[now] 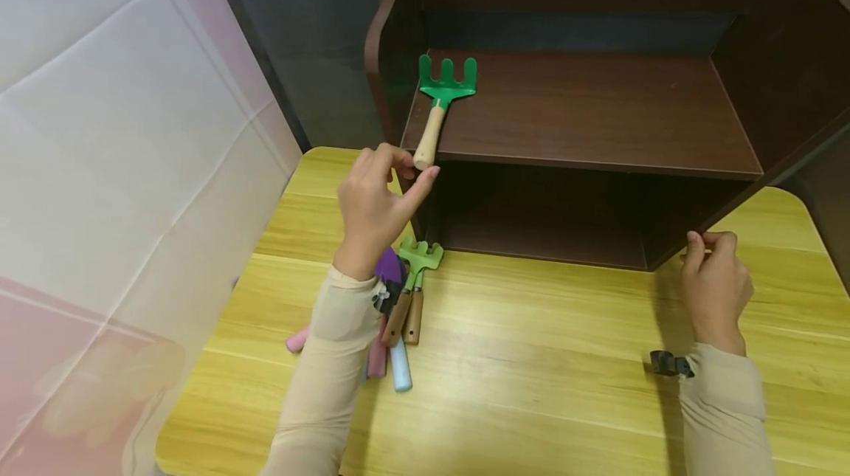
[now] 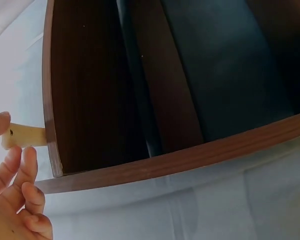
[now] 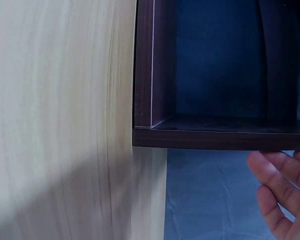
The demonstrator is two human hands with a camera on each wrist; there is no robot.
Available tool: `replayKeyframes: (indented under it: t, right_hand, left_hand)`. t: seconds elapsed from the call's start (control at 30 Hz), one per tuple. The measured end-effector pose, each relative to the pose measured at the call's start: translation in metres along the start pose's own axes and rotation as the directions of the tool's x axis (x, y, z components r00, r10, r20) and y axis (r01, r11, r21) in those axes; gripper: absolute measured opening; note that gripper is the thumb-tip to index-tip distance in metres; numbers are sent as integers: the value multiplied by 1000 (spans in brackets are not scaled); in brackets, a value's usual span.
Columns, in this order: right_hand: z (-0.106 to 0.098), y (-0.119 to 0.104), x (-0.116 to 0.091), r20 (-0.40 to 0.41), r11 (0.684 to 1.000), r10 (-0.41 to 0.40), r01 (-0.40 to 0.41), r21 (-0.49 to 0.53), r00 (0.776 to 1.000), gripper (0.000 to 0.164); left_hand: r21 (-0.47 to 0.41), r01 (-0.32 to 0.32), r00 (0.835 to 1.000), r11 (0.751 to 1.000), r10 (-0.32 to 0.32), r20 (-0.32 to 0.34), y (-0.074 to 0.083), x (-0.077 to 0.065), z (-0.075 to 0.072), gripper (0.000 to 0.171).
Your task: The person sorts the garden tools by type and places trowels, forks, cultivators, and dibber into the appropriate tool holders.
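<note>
A green three-pronged hand rake (image 1: pixel 448 85) with a pale wooden handle lies at the left end of the upper board of a dark brown shelf unit (image 1: pixel 591 118). The thumb and fingers of my left hand (image 1: pixel 373 199) pinch the butt of that handle, which sticks out past the board's front edge. Seen from the left wrist, the handle (image 2: pixel 26 135) sits between thumb and fingertips. Over on the right, my right hand (image 1: pixel 717 280) grips the front edge of the unit's side panel. Its fingers (image 3: pixel 282 182) lie against the panel's outer face in the right wrist view.
Below my left forearm, several garden tools lie bunched on the yellow wood-grain table (image 1: pixel 544 358): light green rakes (image 1: pixel 421 258), a purple tool head (image 1: pixel 388 266), pink and blue handles (image 1: pixel 401 367). A pale curtain (image 1: pixel 133 129) hangs along the left.
</note>
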State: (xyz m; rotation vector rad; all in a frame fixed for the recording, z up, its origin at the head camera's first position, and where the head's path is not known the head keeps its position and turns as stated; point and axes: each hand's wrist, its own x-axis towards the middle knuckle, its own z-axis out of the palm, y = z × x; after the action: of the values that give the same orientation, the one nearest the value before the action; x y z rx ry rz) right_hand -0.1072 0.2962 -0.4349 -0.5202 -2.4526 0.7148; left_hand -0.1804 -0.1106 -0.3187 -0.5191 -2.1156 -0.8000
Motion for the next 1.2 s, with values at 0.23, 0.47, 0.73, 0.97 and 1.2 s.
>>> replayKeyframes:
  t: [0.23, 0.47, 0.73, 0.97, 1.2]
  right_hand:
    - [-1, -1, 1, 7, 1000, 8, -8, 4, 1000, 43]
    - [-1, 0, 3, 12, 1000, 12, -12, 7, 1000, 44]
    - [-1, 1, 4, 16, 1000, 19, -19, 0, 1000, 44]
    - [-1, 2, 4, 17, 1000, 17, -17, 4, 1000, 43]
    - [0, 3, 3, 17, 1000, 17, -17, 2, 1000, 43]
  left_hand:
    - [-22, 5, 1000, 1000, -5, 12, 1, 1, 3, 32]
    - [-19, 7, 1000, 1000, -7, 17, 1, -4, -1, 32]
    - [-20, -2, 1000, 1000, 3, 29, -4, -14, -16, 33]
    - [7, -29, 998, 1000, 28, 56, -7, -29, -34, 57]
    - [27, -47, 996, 999, 45, 77, -8, -48, -50, 55]
